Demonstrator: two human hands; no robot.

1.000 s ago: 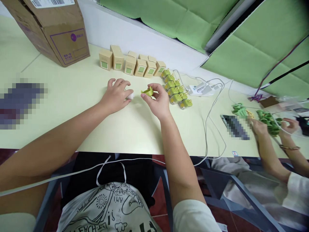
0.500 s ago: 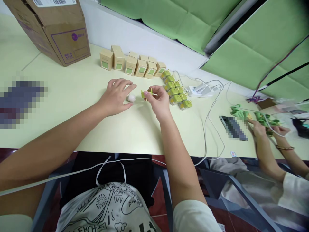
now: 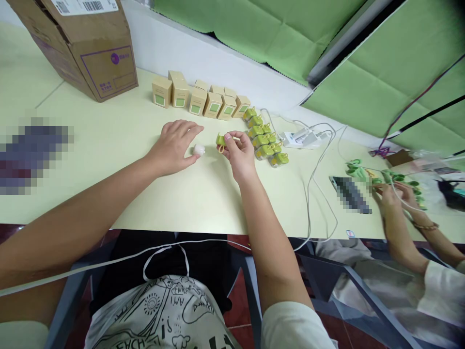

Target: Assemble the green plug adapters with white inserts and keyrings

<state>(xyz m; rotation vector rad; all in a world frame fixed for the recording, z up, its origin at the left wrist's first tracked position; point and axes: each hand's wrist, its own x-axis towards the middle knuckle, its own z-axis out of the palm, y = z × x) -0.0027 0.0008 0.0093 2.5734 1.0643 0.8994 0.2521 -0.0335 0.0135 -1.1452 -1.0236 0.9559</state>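
My left hand [image 3: 176,146] hovers low over the table with thumb and fingers spread, holding nothing. Just beside its thumb lies a small white rounded piece [image 3: 198,150] on the tabletop. My right hand [image 3: 239,151] pinches a small yellow-green plastic cap with a loop [image 3: 220,141] between thumb and fingers; part of it is hidden by the fingers. Past my right hand stand several clear containers with similar yellow-green looped tops [image 3: 264,139], set in rows.
Several small cardboard boxes [image 3: 198,99] line the back, near a large carton [image 3: 105,63]. A power strip [image 3: 301,139] and white cables [image 3: 315,169] lie to the right. Beyond a phone [image 3: 350,195], a co-worker's hands [image 3: 390,194] handle green pieces.
My right hand has turned the yellow-green cap, so its loop now hangs down. The white piece shows more clearly beside my left hand, which stays spread. The co-worker's hands have come together.
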